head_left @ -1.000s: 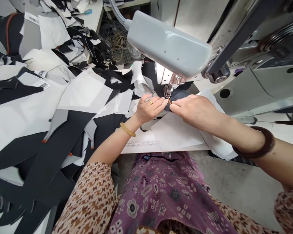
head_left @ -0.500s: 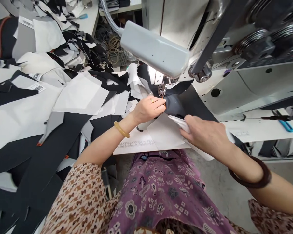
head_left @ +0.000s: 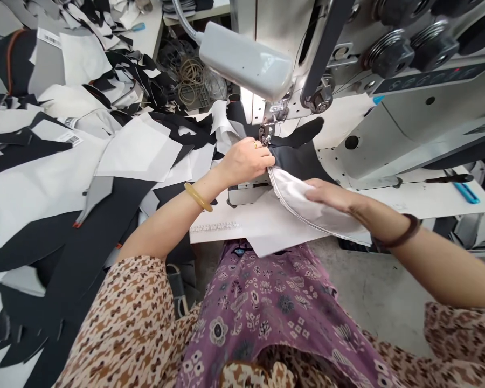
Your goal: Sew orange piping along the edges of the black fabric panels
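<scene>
Just in front of the sewing machine's presser foot (head_left: 267, 133), my left hand (head_left: 246, 160) is closed in a pinch on the seam edge of a fabric piece. That fabric piece (head_left: 295, 188) shows a white underside with a curved, stitched edge, and black material (head_left: 297, 156) lies beyond it at the foot. My right hand (head_left: 331, 194) rests over the white side, fingers bent on the cloth and thumb partly hidden. Below the fabric, a loose white sheet (head_left: 262, 231) overhangs the table's front edge.
Cut black and white pieces (head_left: 137, 145) are heaped on the left. A grey lamp (head_left: 244, 59) hangs above the needle area. On the right of the table (head_left: 420, 196) lie a dark-handled tool (head_left: 448, 179) and blue snips (head_left: 466, 193). A printed ruler (head_left: 214, 227) runs along the front.
The bunched white cloth by my right hand is now spread out, its curved edge showing. My right hand has flattened. The orange strip at my left fingertips is out of sight.
</scene>
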### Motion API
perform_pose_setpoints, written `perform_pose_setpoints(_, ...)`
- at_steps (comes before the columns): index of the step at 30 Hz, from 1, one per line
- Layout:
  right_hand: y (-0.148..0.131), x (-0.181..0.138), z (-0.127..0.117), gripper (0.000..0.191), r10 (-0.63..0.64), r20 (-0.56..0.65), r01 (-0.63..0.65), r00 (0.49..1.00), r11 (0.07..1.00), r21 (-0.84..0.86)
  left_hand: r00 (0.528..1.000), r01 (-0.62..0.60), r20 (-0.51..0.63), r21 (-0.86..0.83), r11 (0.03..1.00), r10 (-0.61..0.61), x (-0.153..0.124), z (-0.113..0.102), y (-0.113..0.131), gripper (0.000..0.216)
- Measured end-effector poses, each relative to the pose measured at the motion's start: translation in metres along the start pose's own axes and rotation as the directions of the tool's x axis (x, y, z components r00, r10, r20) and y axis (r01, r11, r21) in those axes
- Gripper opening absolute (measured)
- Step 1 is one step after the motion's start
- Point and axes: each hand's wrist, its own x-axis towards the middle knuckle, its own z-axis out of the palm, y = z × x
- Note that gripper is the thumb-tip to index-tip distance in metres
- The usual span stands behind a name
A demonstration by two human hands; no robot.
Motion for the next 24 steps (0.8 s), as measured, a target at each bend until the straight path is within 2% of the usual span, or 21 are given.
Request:
perform_pose_setpoints(1, -0.004, -0.003, -0.003, 0.024, 0.037, 0.020, -0.037, 0.999, 0.999, -0.017, 1.000, -0.004, 0.007, -0.003, 1.000, 0.004, 0.000, 0.000, 0.000, 0.019)
perform_pose_setpoints(3, -0.012, -0.008, -0.005, 0.025, 0.067, -0.004, -0.066, 0.998, 0.976, -0.209, 1.000, -0.003, 0.015, -0.009, 1.000, 0.003, 0.000, -0.001, 0.000, 0.017)
perform_pose_setpoints(5, -0.017, -0.010, -0.006, 0.023, 0.051, -0.038, -0.062, 0.998, 0.892, -0.448, 1.000, 0.003, 0.014, -0.009, 1.000, -0.003, 0.001, -0.001, 0.001, 0.017)
perform_pose_setpoints(7, -0.019, -0.011, -0.006, 0.021, 0.047, -0.055, -0.069, 0.997, 0.847, -0.528, 1.000, 0.003, 0.004, -0.003, 1.000, -0.003, 0.001, 0.000, 0.001, 0.017)
perform_pose_setpoints(9, -0.020, -0.014, -0.009, 0.024, 0.067, -0.073, -0.092, 0.995, 0.891, -0.445, 1.000, -0.007, -0.011, 0.001, 1.000, 0.007, 0.001, 0.000, 0.002, 0.018)
perform_pose_setpoints(13, -0.030, -0.019, -0.019, 0.034, 0.101, -0.169, -0.123, 0.980, 0.984, -0.127, 0.999, -0.044, -0.030, 0.019, 0.999, 0.045, 0.002, 0.001, 0.002, 0.018)
perform_pose_setpoints(14, -0.035, -0.020, -0.021, 0.037, 0.113, -0.190, -0.137, 0.975, 0.984, -0.116, 0.998, -0.053, -0.039, 0.028, 0.998, 0.054, 0.003, 0.002, 0.002, 0.018)
perform_pose_setpoints(16, -0.046, -0.020, -0.023, 0.049, 0.147, -0.220, -0.197, 0.964, 0.954, -0.225, 0.996, -0.065, -0.058, 0.043, 0.997, 0.067, 0.003, 0.002, 0.002, 0.019)
perform_pose_setpoints(18, -0.055, -0.020, -0.022, 0.045, 0.164, -0.247, -0.259, 0.955, 0.866, -0.428, 0.995, -0.070, -0.073, 0.056, 0.996, 0.074, 0.003, 0.003, 0.002, 0.021)
perform_pose_setpoints(20, -0.060, -0.020, -0.018, 0.027, 0.089, -0.316, -0.288, 0.945, 0.688, -0.666, 0.994, -0.060, -0.090, 0.056, 0.997, 0.065, 0.004, 0.004, 0.002, 0.023)
perform_pose_setpoints(22, -0.061, -0.022, -0.015, 0.014, -0.138, -0.331, -0.239, 0.934, 0.448, -0.861, 0.993, -0.023, -0.114, 0.030, 0.999, 0.027, 0.003, 0.006, 0.002, 0.023)
perform_pose_setpoints(24, -0.062, -0.022, -0.012, 0.013, -0.391, -0.171, -0.075, 0.904, 0.249, -0.966, 0.990, 0.026, -0.139, -0.007, 1.000, -0.026, 0.002, 0.010, 0.002, 0.022)
